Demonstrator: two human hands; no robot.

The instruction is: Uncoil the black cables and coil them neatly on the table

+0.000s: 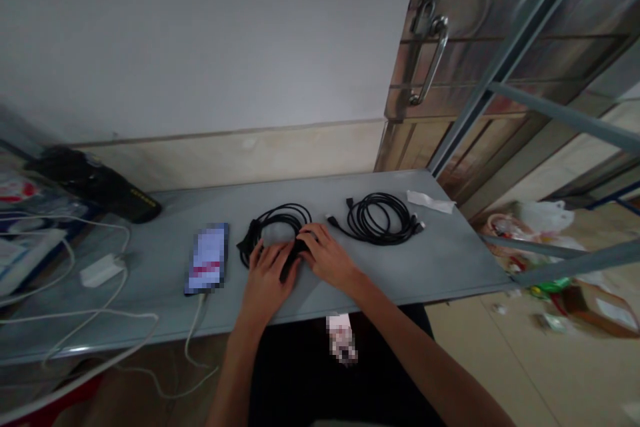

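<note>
A coiled black cable (281, 218) lies on the grey tabletop in front of me. My left hand (270, 272) rests over the coil's near left part, its fingers curled on the cable. From the right, my right hand (326, 255) closes its fingers on the same coil's right side, close to the left hand. Between the hands shows a dark, thicker piece whose kind I cannot make out. Just right of my hands sits a second coiled black cable (383, 219) with its plug ends showing, touched by neither hand.
A phone (207, 259) with a white cord lies left of my hands. Farther left are a white power adapter (101, 270) and a black cylindrical object (95, 181). A white strip (431, 201) lies at the back right. A metal frame post (510, 60) rises beside the table (400, 280).
</note>
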